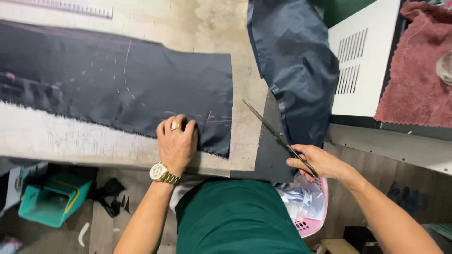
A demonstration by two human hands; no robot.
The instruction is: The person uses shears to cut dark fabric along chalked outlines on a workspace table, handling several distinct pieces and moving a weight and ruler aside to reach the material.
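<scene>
Dark chalk-marked fabric [117, 84] was pressed flat under the spread left hand [176, 143]; tailor's scissors [275, 134] were gripped closed-fisted in the right hand [315, 162], blades apart.

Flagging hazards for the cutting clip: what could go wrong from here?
1. The scissors point toward the left hand pressing the dark fabric; a slip could nick the fingers.
2. The cut strip overhangs the table edge and may slide into the pink basket.

Head view, steeply down, near
</scene>
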